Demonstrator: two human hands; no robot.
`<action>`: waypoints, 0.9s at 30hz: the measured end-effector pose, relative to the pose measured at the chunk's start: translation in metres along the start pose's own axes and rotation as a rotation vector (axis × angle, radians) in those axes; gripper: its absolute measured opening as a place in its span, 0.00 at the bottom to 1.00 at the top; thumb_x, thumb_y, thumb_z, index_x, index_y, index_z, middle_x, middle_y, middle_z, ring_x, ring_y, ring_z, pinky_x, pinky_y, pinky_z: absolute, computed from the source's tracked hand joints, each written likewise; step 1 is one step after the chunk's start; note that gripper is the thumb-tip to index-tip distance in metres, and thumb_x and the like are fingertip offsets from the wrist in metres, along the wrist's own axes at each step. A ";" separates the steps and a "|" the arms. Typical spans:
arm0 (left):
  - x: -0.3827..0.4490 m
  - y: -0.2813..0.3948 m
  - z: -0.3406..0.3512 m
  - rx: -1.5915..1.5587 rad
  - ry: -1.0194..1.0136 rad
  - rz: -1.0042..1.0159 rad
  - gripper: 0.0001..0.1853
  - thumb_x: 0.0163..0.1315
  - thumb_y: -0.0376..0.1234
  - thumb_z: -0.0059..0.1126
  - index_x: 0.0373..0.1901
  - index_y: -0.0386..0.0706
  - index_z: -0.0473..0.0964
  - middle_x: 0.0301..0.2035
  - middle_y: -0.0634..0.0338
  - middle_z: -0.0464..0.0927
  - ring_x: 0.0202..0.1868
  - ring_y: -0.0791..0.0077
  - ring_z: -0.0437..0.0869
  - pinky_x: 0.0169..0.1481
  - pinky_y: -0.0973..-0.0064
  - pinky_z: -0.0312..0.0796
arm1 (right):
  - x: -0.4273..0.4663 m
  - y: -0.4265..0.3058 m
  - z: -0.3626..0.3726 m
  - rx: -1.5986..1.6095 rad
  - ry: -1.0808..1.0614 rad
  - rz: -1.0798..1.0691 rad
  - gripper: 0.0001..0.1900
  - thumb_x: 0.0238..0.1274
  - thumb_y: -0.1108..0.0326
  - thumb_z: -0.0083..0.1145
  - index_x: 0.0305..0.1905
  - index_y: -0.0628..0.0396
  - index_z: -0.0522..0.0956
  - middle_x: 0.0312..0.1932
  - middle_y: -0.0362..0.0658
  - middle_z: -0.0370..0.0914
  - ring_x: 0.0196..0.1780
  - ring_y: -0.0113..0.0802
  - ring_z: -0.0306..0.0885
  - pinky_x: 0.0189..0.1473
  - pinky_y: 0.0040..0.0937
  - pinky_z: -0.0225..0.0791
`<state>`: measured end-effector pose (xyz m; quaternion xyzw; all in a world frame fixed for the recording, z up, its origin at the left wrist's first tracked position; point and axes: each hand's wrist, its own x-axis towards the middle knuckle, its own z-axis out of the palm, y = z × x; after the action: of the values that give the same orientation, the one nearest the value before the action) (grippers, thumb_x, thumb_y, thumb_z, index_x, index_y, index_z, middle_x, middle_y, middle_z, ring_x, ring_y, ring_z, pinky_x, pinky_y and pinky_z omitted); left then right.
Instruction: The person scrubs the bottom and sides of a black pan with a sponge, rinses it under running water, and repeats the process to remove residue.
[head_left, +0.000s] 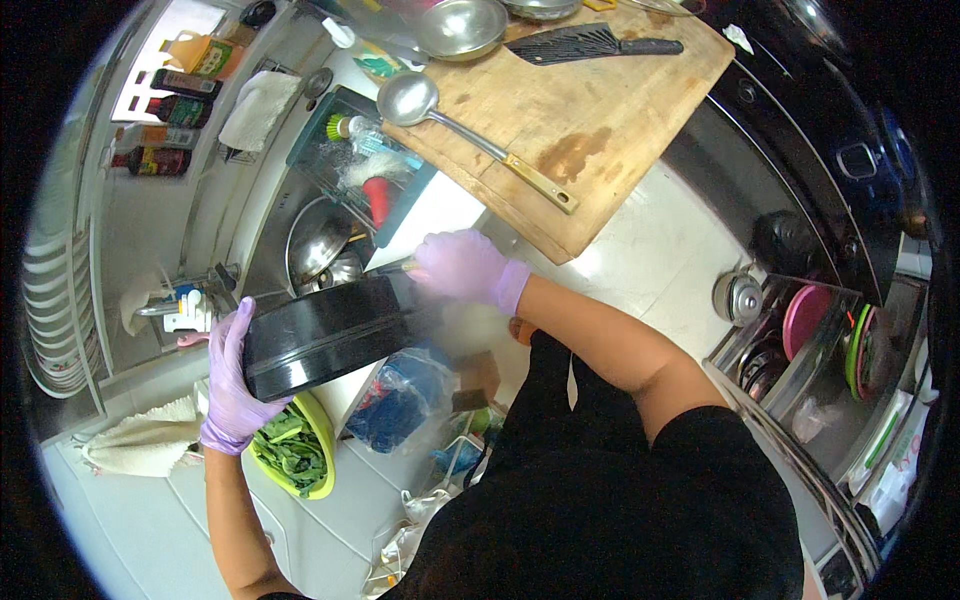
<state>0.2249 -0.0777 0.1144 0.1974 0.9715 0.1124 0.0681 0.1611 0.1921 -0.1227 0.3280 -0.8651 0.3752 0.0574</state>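
A black round pan or pot (322, 330) is tilted on its side over the sink edge. My left hand (234, 375), in a purple glove, grips its lower left rim, thumb up along the side. My right hand (469, 266), gloved alike and a little blurred, is closed near the pan's right end; a small yellowish piece shows at its fingertips, but what it is cannot be told. Behind the pan lie steel bowls (319, 240) in the sink. A ladle (480, 139) and a black slotted spatula (585, 46) rest on the wooden board (637, 112).
A blue-green rack (411, 210) holds brushes beside the sink. Below the pan are a yellow-green basket of leafy greens (326, 480) and a plastic-lined blue bin (401, 405). A faucet (161, 307) stands at left. An open drawer with lids (806, 319) is at right.
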 end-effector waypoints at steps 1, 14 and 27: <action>-0.001 0.000 -0.001 0.024 -0.015 0.001 0.59 0.29 0.31 0.76 0.73 0.42 0.58 0.56 0.47 0.68 0.59 0.52 0.71 0.67 0.63 0.63 | -0.010 -0.001 0.002 0.007 -0.026 0.074 0.19 0.66 0.49 0.52 0.31 0.54 0.78 0.30 0.48 0.79 0.32 0.46 0.82 0.34 0.43 0.75; 0.002 0.005 0.002 0.106 -0.032 0.043 0.60 0.29 0.34 0.77 0.73 0.40 0.57 0.57 0.47 0.67 0.60 0.51 0.70 0.69 0.61 0.60 | -0.225 0.101 0.022 -0.038 -0.208 0.537 0.12 0.60 0.60 0.52 0.31 0.59 0.77 0.30 0.53 0.75 0.39 0.53 0.77 0.43 0.47 0.73; -0.005 -0.001 0.003 0.149 -0.017 0.126 0.59 0.33 0.38 0.77 0.73 0.41 0.56 0.59 0.46 0.67 0.62 0.50 0.70 0.70 0.60 0.60 | -0.445 0.161 -0.138 -0.502 -0.324 0.864 0.12 0.56 0.62 0.56 0.31 0.62 0.79 0.37 0.56 0.77 0.44 0.52 0.78 0.50 0.46 0.72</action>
<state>0.2295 -0.0801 0.1117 0.2634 0.9622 0.0420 0.0545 0.3889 0.6007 -0.2765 -0.0286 -0.9826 0.0902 -0.1600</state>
